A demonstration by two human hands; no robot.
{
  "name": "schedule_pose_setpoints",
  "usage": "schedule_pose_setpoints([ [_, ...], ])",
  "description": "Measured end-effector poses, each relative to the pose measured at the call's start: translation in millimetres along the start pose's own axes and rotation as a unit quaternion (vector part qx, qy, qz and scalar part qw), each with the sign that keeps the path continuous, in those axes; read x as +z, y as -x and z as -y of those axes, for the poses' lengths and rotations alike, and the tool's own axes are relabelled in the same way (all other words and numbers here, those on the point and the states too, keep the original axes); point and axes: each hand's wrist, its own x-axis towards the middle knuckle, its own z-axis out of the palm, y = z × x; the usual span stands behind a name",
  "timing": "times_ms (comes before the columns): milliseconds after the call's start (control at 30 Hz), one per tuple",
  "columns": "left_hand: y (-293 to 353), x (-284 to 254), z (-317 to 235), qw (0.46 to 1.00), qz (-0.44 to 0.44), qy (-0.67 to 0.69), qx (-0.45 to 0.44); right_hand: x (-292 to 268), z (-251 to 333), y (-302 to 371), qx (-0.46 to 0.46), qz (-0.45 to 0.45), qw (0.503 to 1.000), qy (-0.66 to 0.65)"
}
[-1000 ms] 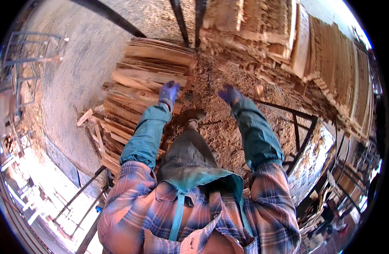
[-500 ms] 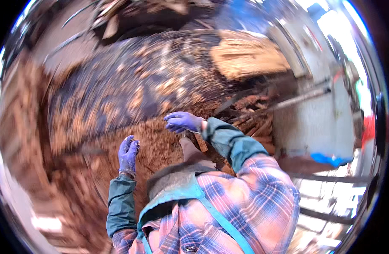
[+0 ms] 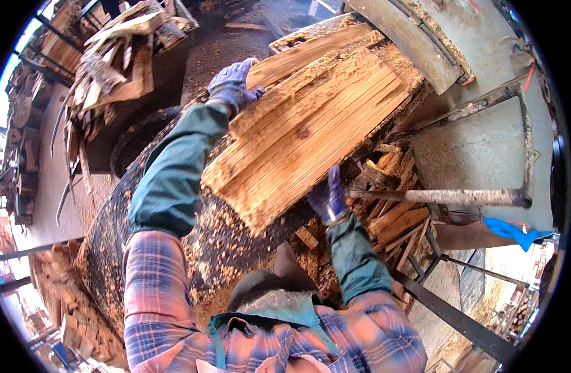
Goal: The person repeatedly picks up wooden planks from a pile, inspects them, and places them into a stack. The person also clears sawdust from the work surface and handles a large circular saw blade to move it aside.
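Several rough-sawn wooden planks (image 3: 310, 127) lie side by side on a dark, chip-strewn surface (image 3: 142, 230), slanting up to the right. My left hand (image 3: 231, 87), in a purple glove, is closed around the left end of the farthest, narrow plank (image 3: 310, 53). Its thumb points right along the wood. My right hand (image 3: 329, 198), gloved alike, is beside the planks' near edge. One finger stretches up towards that edge; its other fingers are partly hidden in shadow.
Scrap slabs (image 3: 120, 62) are heaped at the far left. Split wood pieces (image 3: 400, 211) fill a metal rack right of my right hand. A metal frame with a round bar (image 3: 447, 197) juts across the grey panel (image 3: 422, 161). A blue cloth (image 3: 515, 233) hangs at the right.
Both hands were over the chips, away from the planks. My left hand has reached far forward onto a plank; my right hand has moved right, next to the near edge. The view has turned.
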Motion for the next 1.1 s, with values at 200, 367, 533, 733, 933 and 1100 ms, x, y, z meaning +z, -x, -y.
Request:
schedule_pose_setpoints([
  [200, -41.4, 92.2, 45.8, 0.994, 0.046, 0.104, -0.003, -21.6, -11.0, -15.8, 0.048, 0.062, 0.993, -0.085],
  [367, -42.5, 48.2, 21.8, 0.67, 0.394, 0.592, -0.211, -6.3, -6.6, -21.1, -0.001, 0.074, 0.995, -0.067],
  [533, 11.7, 13.0, 4.4, 0.705, 0.428, 0.543, -0.159, 4.6, -16.3, 1.7, -0.003, 0.015, 1.0, -0.024],
  [733, 155.3, -41.9, 48.5, 0.687, 0.402, 0.566, -0.214, -28.8, -92.3, 32.2, -0.008, -0.013, 0.993, 0.117],
  [933, 399.3, -86.4, 140.0, 0.623, 0.316, 0.56, -0.444, 47.9, -185.5, 87.7, 0.193, 0.14, 0.961, 0.138],
  [1100, 627.2, -89.6, 133.1, 0.517, 0.076, 0.716, -0.463, 95.8, -263.4, 97.0, 0.225, 0.265, 0.918, 0.19],
])
